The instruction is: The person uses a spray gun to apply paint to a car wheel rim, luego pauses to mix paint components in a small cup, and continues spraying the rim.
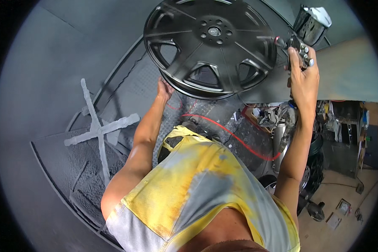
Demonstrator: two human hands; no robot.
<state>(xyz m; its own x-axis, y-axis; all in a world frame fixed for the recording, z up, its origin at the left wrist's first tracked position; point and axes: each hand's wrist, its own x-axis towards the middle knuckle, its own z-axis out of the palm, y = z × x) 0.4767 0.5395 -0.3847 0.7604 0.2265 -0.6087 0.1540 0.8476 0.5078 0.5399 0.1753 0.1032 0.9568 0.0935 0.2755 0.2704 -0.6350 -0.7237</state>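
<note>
A dark multi-spoke car wheel (189, 38) faces me at the upper middle, tilted, with a ring of bolt holes around its hub. My left hand (166, 89) is at its lower left edge, fingers curled at the rim and partly hidden by it. In my right hand (303, 75) is a spray gun (299, 49), its nozzle toward the wheel's right edge. A dark, stained paint cup (310, 27) with a whitish top sits on the gun. Whatever supports the wheel is out of sight behind it.
To the left stands a grey-coated cross-shaped stand (98, 130). A red hose (239, 142) curves across the floor below the wheel. At right are a greenish panel (348, 69), a cluttered shelf (340, 126) and dark tyres (314, 161).
</note>
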